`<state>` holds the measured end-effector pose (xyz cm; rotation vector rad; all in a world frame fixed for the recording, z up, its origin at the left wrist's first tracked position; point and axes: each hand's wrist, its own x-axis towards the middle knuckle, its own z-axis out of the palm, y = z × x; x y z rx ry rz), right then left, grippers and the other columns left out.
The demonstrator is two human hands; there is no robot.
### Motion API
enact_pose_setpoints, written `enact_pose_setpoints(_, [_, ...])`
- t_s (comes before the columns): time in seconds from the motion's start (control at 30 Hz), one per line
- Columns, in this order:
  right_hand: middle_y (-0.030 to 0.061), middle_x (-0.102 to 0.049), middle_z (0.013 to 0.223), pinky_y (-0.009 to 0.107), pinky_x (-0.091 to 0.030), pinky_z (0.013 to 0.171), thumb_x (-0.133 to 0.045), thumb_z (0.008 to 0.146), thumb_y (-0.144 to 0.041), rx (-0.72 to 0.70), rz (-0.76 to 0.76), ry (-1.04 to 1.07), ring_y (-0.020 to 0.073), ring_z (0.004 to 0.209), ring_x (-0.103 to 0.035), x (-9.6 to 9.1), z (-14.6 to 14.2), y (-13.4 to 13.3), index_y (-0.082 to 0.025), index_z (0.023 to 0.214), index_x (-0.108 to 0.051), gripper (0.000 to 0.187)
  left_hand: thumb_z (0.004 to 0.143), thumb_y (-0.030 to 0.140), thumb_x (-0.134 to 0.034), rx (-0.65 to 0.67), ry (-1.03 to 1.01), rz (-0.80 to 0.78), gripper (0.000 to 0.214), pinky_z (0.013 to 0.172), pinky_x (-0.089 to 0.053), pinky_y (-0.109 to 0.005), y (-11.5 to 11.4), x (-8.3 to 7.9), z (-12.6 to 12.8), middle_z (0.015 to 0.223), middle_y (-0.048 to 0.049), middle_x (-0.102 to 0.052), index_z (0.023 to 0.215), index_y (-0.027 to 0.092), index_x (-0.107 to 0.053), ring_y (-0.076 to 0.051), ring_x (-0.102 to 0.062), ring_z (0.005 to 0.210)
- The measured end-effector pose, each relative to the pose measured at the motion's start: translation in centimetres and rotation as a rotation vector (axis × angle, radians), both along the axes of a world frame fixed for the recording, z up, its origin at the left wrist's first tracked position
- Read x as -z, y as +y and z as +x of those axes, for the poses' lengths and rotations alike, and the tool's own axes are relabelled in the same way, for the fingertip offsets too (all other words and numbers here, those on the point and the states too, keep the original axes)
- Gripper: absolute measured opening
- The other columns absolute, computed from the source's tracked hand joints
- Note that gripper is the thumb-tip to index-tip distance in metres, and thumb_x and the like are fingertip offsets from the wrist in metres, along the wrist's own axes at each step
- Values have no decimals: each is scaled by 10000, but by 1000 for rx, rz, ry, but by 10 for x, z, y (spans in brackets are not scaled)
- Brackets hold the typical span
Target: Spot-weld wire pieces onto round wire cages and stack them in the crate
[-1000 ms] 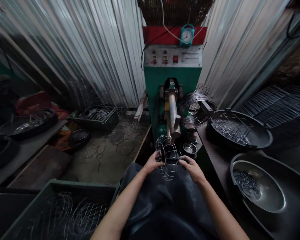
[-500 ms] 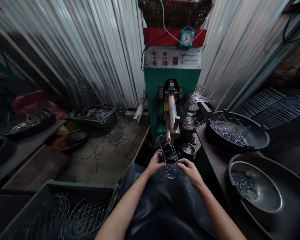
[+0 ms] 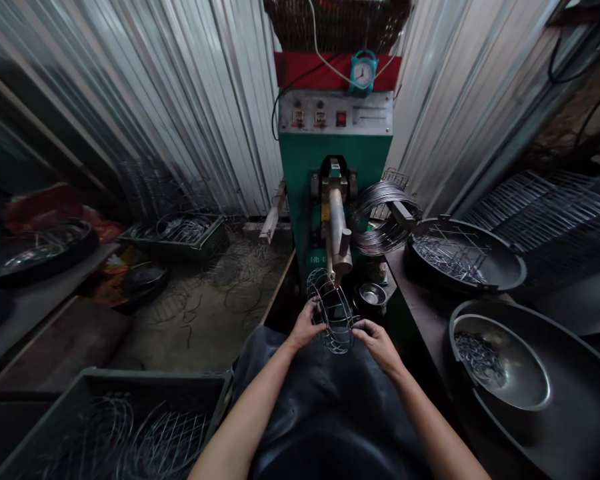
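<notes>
A round wire basket [image 3: 336,337] is held up on its side between my two hands, in front of a green spot welding machine [image 3: 300,173]. My left hand [image 3: 305,327] grips its left side, thumb and fingers closed on the wires. With a pinch, my right hand [image 3: 377,341] holds the right rim. The upper part of the basket is at the tip of the machine's electrode arm [image 3: 339,233]; whether the tip touches the wire I cannot tell. Below lies a dark apron [image 3: 325,413] over my lap.
On the right bench stand a pan of bent wire pieces [image 3: 517,263] and a steel bowl [image 3: 535,380] with small metal parts. A wire coil [image 3: 380,240] hangs beside the machine. At lower left is a green crate [image 3: 155,375] holding wire baskets. A small metal bowl [image 3: 373,295] sits below the coil.
The camera view has shifted slightly to the right, so the surroundings sit further left. Both hands keep their hold on the wire basket, which stays at the electrode tip with little visible movement.
</notes>
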<state>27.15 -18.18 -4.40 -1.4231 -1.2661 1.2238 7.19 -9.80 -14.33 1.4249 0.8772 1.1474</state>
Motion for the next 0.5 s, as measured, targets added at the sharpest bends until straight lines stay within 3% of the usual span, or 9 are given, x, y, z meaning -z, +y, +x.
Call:
enact_pose_setpoints(0.23, [8, -592, 661, 272, -419, 633, -666, 661, -466, 25, -21, 108, 154, 643, -518, -1, -3, -7, -173, 703, -612, 300, 570, 235, -777, 40, -31, -89, 631, 1032, -309, -421, -8, -7, 9, 1226, -102, -459, 1133, 174, -500, -257, -404, 1197])
enact_pose_setpoints(0.37, [6, -587, 669, 265, -413, 629, -648, 686, -444, 31, 7, 69, 151, 646, -511, -1, -4, -9, -169, 718, -615, 279, 559, 213, -773, 21, -6, -75, 618, 1015, -331, -403, -10, -9, 8, 1209, -96, -451, 1115, 169, -508, -248, -413, 1175])
enact_pose_setpoints(0.5, [14, -605, 697, 276, -416, 674, -625, 707, -444, 51, 76, -10, 174, 704, -532, -5, -8, -3, -173, 738, -630, 273, 540, 209, -786, 52, -24, -173, 702, 966, -380, -402, -8, -9, 4, 1121, -89, -503, 1166, 169, -472, -247, -453, 1130])
